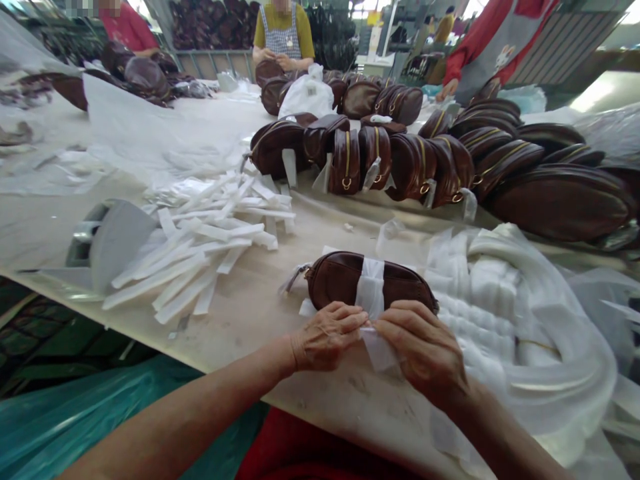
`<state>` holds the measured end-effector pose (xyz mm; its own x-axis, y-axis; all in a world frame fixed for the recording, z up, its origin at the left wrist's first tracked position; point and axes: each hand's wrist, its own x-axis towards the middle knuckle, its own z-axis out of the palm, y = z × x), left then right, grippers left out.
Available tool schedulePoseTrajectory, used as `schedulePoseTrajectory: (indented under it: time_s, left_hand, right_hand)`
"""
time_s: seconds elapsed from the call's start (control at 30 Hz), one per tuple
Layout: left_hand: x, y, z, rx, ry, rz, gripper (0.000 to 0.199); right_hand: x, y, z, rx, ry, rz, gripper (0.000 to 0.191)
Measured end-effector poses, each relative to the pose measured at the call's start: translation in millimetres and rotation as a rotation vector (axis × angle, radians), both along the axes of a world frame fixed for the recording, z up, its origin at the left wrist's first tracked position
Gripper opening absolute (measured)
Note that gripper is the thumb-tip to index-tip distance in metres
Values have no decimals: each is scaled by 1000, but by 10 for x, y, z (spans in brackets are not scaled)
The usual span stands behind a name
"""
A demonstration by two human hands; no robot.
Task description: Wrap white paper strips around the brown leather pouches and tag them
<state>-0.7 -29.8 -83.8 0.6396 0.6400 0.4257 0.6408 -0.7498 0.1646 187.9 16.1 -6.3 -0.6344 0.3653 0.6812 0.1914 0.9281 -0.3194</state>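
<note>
A dark brown oval bag [335, 277] lies on the table in front of me, its zipper pull at the left end. Round its middle runs a white strip [371, 280], whose loose end hangs toward me below the bag. My left hand [333, 333] pinches the strip at the bag's near edge, fingers closed. Right beside it, my right hand [423, 347] is closed on the same strip, its fingers against the bag's near side. The two hands' fingertips nearly touch.
White strips [200, 247] are heaped at the left by a grey tape dispenser [120, 243]. White foam wrap [500, 313] lies at the right. Rows of brown bags [410, 163] stand behind. Three people work across the table [235, 333]. Teal plastic [115, 407] hangs at the lower left.
</note>
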Motion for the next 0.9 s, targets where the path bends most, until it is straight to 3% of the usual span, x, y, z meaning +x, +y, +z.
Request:
schedulePoseTrajectory:
  time_s: [0.17, 0.27, 0.47, 0.63, 0.77, 0.9]
  left_hand:
    - [11, -1, 45, -61, -157, -21, 30]
    - [27, 1, 31, -67, -159, -6, 20]
    - [65, 15, 9, -36, -216, 26, 11]
    - [149, 43, 135, -84, -312, 112, 15]
    - [253, 161, 254, -39, -229, 287, 22]
    - [337, 305, 243, 130, 8, 325, 29]
  right_hand:
    - [-40, 391, -187, -150, 28, -107, 26]
    - [-59, 545, -356, -253, -10, -158, 24]
    - [-122, 655, -558, -467, -62, -300, 18]
    - [-166, 667, -571, -561, -79, -344, 20]
    - [-186, 680, -571, -598, -76, -349, 23]
    - [-184, 708, -574, -662, -92, -370, 20]
